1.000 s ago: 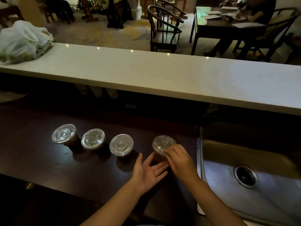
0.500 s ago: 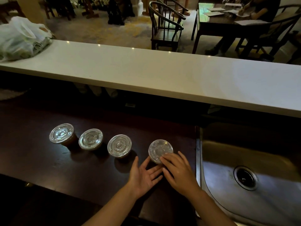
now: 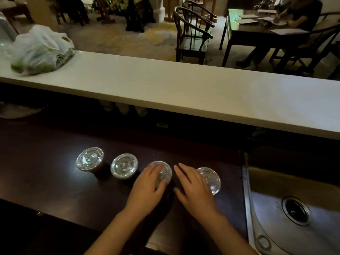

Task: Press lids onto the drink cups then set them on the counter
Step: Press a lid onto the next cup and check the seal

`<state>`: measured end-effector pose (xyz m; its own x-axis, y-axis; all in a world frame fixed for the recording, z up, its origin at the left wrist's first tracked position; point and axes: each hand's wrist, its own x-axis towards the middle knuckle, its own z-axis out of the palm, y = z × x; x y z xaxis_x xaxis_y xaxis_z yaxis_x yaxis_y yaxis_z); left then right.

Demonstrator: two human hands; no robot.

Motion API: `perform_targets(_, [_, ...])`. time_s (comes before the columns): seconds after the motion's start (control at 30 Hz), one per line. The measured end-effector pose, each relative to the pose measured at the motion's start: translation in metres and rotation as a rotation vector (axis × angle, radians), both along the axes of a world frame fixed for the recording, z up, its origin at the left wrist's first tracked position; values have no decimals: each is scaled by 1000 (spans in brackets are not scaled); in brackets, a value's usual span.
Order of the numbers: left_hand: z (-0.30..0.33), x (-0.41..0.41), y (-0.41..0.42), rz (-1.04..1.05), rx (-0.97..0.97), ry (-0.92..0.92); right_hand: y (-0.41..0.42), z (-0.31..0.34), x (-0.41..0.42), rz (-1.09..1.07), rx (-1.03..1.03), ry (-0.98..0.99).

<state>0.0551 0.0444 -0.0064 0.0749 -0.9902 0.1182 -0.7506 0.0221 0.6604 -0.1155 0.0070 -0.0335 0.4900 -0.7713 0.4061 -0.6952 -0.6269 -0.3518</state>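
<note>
Several drink cups with clear plastic lids stand in a row on the dark wooden worktop (image 3: 46, 181). From the left they are the first cup (image 3: 89, 159), the second cup (image 3: 124, 166), the third cup (image 3: 165, 172) and the fourth cup (image 3: 211, 179). My left hand (image 3: 147, 188) lies over the third cup's lid, with fingers and thumb curled on its rim. My right hand (image 3: 193, 188) hovers with fingers spread between the third and fourth cups and hides the fourth lid's left edge. The long white counter (image 3: 184, 89) runs behind and above the worktop.
A steel sink (image 3: 294, 227) with a drain sits directly right of the worktop. A plastic bag of greens (image 3: 40, 52) lies on the counter's left end. Beyond the counter are wooden chairs (image 3: 191, 34) and a table with a seated person (image 3: 294, 24).
Both hands left the fourth cup and moved left. My left hand turned palm down onto the third cup's lid, and my right hand now hovers between the third and fourth cups.
</note>
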Motion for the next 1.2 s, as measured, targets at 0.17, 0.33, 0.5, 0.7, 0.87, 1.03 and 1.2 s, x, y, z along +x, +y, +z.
perform_targets(0.17, [-14, 22, -1, -278, 268, -543, -6, -16, 42, -16, 151, 231])
perform_targets(0.33, [-14, 37, 2, -384, 257, -515, -2, -20, 47, -39, 97, 133])
perform_targets(0.5, [-18, 56, 12, -513, 145, -409, 26, -22, 43, -103, 126, 106])
perform_targets(0.7, [-39, 71, 28, -528, -11, -349, 76, -21, 46, -208, 197, 106])
perform_targets(0.87, [-53, 61, 15, -500, -32, -378, 74, -30, 69, -319, 294, 93])
perform_targets(1.03, [-64, 60, 13, -517, -83, -324, 75, -42, 75, -328, 307, 49])
perform_targets(1.2, [-64, 61, 13, -529, -98, -341, 71, -45, 72, -298, 303, 94])
